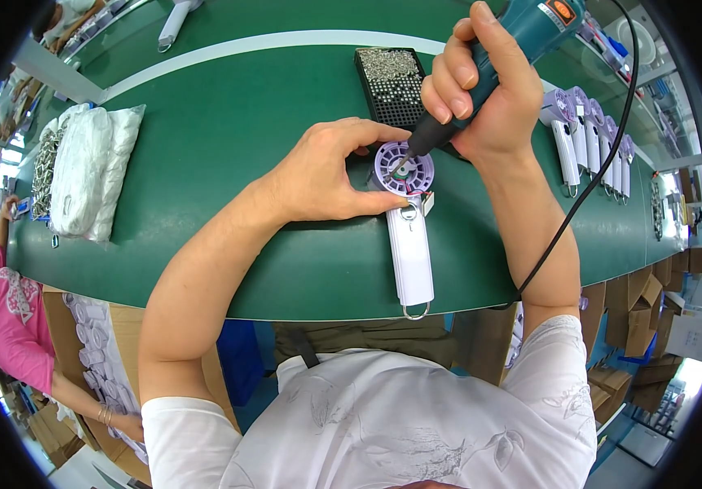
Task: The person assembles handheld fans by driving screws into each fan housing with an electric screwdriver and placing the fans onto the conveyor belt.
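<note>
A handheld fan (411, 259) with a white handle and a round purple head lies on the green table, its wire ring toward me. Thumb and fingers of my left hand (336, 167) close round the fan's head from the left. In my right hand (493, 90) is a teal electric screwdriver (522, 41), tilted down to the left. Its bit reaches into the middle of the fan's head; whether it touches a screw is too small to tell. Thin wires and a small white tag show at the head's lower right.
Behind the fan stands a black screw tray (390, 85). Several similar fans (587, 143) lie at the right. Clear plastic bags (94, 171) sit at the left. The screwdriver's black cable (603, 167) hangs past my right forearm. Another person in pink (17, 310) reaches into a carton at the left.
</note>
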{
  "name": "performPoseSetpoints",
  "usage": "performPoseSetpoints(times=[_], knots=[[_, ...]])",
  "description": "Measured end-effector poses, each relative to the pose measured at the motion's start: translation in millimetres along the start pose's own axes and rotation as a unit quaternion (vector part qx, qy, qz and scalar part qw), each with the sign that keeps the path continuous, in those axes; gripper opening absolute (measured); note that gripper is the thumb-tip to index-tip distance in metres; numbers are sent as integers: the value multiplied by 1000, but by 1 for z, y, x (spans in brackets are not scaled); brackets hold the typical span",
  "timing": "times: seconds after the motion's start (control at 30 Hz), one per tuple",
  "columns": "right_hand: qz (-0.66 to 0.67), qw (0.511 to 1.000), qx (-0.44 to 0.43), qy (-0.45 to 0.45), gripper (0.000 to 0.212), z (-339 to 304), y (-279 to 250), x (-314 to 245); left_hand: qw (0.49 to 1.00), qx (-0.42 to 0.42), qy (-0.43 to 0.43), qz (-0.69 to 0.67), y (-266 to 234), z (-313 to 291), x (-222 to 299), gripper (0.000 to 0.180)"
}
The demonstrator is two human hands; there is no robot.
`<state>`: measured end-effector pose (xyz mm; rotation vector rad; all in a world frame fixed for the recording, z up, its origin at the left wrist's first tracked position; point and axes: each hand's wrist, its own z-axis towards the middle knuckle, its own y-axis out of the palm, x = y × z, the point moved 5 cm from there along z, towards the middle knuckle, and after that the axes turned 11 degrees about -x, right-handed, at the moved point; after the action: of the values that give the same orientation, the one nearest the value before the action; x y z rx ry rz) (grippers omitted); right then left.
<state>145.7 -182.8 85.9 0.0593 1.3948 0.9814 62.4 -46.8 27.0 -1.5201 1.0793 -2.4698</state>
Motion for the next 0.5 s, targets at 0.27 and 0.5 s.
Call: performPoseSetpoints(times=[0.27,0.5], knots=[[195,836,-486,-164,31,15,23,-13,998,26,51,-30,2,-4,9,55],[216,794,-528,-211,32,2,25,-25,988,80,129,26,-6,-8,17,36]])
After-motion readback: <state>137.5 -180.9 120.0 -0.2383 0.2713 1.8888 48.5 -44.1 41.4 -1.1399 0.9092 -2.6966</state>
